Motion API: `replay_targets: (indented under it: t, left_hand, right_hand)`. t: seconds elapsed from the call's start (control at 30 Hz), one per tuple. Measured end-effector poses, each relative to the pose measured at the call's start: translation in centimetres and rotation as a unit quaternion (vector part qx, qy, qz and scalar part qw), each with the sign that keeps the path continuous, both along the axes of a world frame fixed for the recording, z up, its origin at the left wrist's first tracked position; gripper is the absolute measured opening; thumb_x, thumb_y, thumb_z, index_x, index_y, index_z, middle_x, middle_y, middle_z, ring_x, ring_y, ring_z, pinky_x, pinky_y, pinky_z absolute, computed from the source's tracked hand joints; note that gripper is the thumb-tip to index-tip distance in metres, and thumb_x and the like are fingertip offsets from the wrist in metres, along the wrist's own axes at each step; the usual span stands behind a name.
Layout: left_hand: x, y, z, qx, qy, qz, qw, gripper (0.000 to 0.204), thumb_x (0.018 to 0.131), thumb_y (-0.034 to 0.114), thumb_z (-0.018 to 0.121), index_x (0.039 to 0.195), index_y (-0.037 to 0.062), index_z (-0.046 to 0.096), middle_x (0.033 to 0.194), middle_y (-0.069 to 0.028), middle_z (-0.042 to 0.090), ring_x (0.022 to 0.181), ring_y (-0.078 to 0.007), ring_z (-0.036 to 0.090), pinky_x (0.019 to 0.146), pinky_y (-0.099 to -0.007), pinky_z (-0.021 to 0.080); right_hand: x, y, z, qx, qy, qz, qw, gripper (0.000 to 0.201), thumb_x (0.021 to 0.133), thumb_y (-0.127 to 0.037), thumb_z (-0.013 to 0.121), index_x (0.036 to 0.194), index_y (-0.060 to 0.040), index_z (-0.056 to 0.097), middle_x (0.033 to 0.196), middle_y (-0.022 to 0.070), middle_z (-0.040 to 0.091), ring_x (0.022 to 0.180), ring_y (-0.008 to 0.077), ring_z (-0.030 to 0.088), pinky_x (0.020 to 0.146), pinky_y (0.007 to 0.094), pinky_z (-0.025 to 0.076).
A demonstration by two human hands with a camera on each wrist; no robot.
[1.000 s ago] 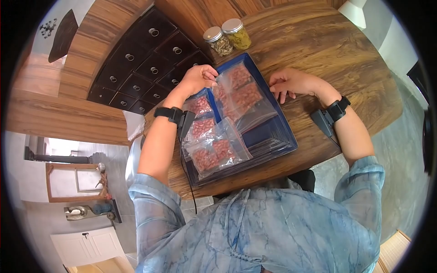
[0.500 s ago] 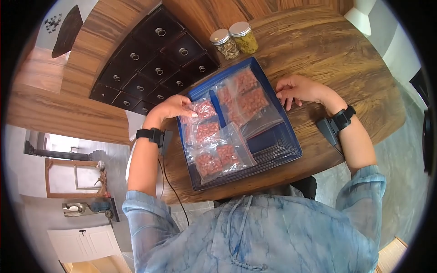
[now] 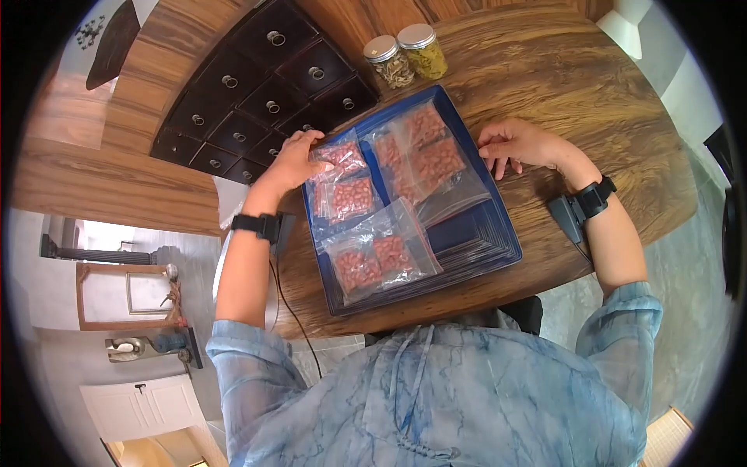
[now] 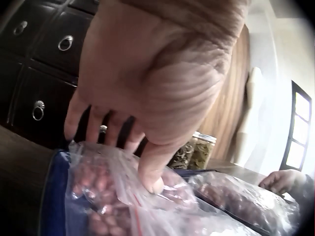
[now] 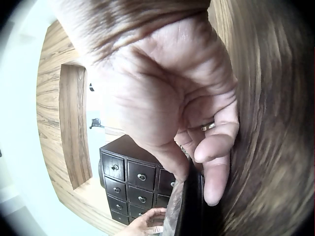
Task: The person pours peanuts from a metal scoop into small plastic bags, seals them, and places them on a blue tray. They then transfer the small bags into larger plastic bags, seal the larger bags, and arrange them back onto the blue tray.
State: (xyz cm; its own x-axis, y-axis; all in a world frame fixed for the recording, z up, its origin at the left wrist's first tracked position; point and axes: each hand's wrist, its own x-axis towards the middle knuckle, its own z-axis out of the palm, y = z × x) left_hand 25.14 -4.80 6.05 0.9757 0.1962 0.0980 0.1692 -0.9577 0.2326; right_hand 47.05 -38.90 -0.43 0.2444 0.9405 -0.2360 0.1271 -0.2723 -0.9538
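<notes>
A blue tray (image 3: 453,247) holds clear zip bags of what look like red-skinned peanuts. My left hand (image 3: 292,165) is at its far left corner, over the far left bag (image 3: 344,156). In the left wrist view the thumb (image 4: 152,177) presses on that bag's plastic while the other fingers reach, spread, past its far edge. My right hand (image 3: 520,146) grips the tray's right rim, with the thumb (image 5: 180,169) against the edge and the other fingers on the outer side. A near bag (image 3: 381,261) and a right-hand bag (image 3: 436,165) lie untouched.
A dark cabinet of small drawers (image 3: 268,101) stands just beyond my left hand. Two lidded jars (image 3: 424,54) stand behind the tray on the wooden table (image 3: 560,86). A cable (image 3: 292,307) hangs from my left wrist camera over the table's edge.
My left hand has moved left from beside the right-hand bag to the far left bag, and its fingers have since stretched toward the cabinet. The right hand stays at the tray's rim.
</notes>
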Motion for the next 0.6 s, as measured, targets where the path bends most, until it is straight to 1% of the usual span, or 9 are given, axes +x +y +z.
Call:
replay_targets:
  t: [0.07, 0.17, 0.2, 0.3, 0.33, 0.43, 0.53, 0.6]
  left_hand:
    - [-0.4, -1.1, 0.1, 0.118, -0.099, -0.048, 0.987, 0.032, 0.072, 0.011, 0.076, 0.098, 0.0031, 0.059, 0.088, -0.0036, 0.055, 0.077, -0.0175, 0.054, 0.070, -0.0321, 0.046]
    - [-1.8, -3.7, 1.8, -0.005, 0.046, -0.016, 0.999, 0.030, 0.072, 0.010, 0.076, 0.096, 0.0048, 0.058, 0.081, -0.0033, 0.055, 0.071, -0.0155, 0.053, 0.065, -0.0306, 0.045]
    - [-2.4, -3.7, 1.5, -0.091, 0.109, 0.003, 0.990, 0.027, 0.074, 0.010, 0.074, 0.093, 0.0057, 0.057, 0.074, -0.0021, 0.054, 0.066, -0.0135, 0.051, 0.060, -0.0293, 0.042]
    - [-3.7, -3.8, 0.4, -0.185, 0.161, 0.051, 0.968, 0.021, 0.076, 0.011, 0.073, 0.090, 0.0059, 0.058, 0.069, -0.0018, 0.053, 0.062, -0.0125, 0.049, 0.058, -0.0281, 0.041]
    - [-4.2, -3.8, 0.6, -0.174, 0.168, 0.062, 0.968, 0.020, 0.078, 0.011, 0.072, 0.091, 0.0061, 0.058, 0.070, -0.0011, 0.052, 0.063, -0.0115, 0.049, 0.059, -0.0279, 0.042]
    - [-4.8, -3.1, 1.2, -0.167, 0.123, 0.091, 0.974, 0.020, 0.079, 0.010, 0.071, 0.094, 0.0070, 0.058, 0.070, -0.0007, 0.052, 0.065, -0.0098, 0.048, 0.060, -0.0275, 0.042]
    - [-5.6, -2.6, 1.4, -0.096, 0.071, 0.049, 0.992, 0.018, 0.083, 0.010, 0.068, 0.097, 0.0072, 0.058, 0.077, 0.0017, 0.054, 0.072, -0.0075, 0.050, 0.067, -0.0248, 0.043]
    - [-6.0, -2.7, 1.3, -0.163, 0.162, 0.077, 0.970, 0.019, 0.083, 0.010, 0.068, 0.099, 0.0070, 0.058, 0.079, 0.0007, 0.055, 0.073, -0.0082, 0.051, 0.068, -0.0252, 0.044]
  right_hand:
    - [0.0, 0.0, 0.0, -0.001, -0.004, 0.002, 1.000, 0.020, 0.093, -0.020, 0.056, 0.097, -0.0010, 0.061, 0.083, 0.0093, 0.067, 0.069, 0.0146, 0.068, 0.046, 0.0212, 0.044]
    - [0.0, 0.2, -0.1, -0.002, -0.010, 0.005, 1.000, 0.017, 0.094, -0.015, 0.054, 0.101, 0.0005, 0.058, 0.081, 0.0084, 0.068, 0.067, 0.0142, 0.067, 0.043, 0.0202, 0.044]
    - [-0.1, 0.2, -0.2, -0.004, -0.006, 0.005, 1.000, 0.017, 0.094, -0.015, 0.054, 0.101, 0.0004, 0.058, 0.081, 0.0081, 0.067, 0.066, 0.0140, 0.067, 0.043, 0.0202, 0.043]
    - [0.0, 0.3, -0.2, -0.006, -0.001, 0.004, 1.000, 0.017, 0.094, -0.015, 0.054, 0.100, 0.0003, 0.058, 0.080, 0.0073, 0.067, 0.066, 0.0135, 0.067, 0.043, 0.0199, 0.043]
    - [-0.1, 0.3, -0.3, -0.005, 0.000, 0.002, 1.000, 0.017, 0.094, -0.015, 0.054, 0.100, 0.0001, 0.058, 0.079, 0.0071, 0.067, 0.066, 0.0133, 0.067, 0.043, 0.0198, 0.042]
    - [0.0, 0.3, -0.4, -0.010, 0.000, 0.001, 1.000, 0.017, 0.094, -0.016, 0.054, 0.100, -0.0007, 0.058, 0.079, 0.0064, 0.067, 0.065, 0.0128, 0.067, 0.043, 0.0192, 0.042]
    - [0.0, 0.3, -0.4, -0.010, 0.001, 0.006, 1.000, 0.016, 0.094, -0.017, 0.054, 0.099, -0.0017, 0.058, 0.079, 0.0054, 0.067, 0.066, 0.0121, 0.066, 0.043, 0.0188, 0.042]
    - [0.0, 0.3, -0.2, -0.012, 0.002, 0.008, 1.000, 0.017, 0.094, -0.017, 0.054, 0.099, -0.0019, 0.059, 0.080, 0.0058, 0.067, 0.067, 0.0123, 0.067, 0.044, 0.0191, 0.042]
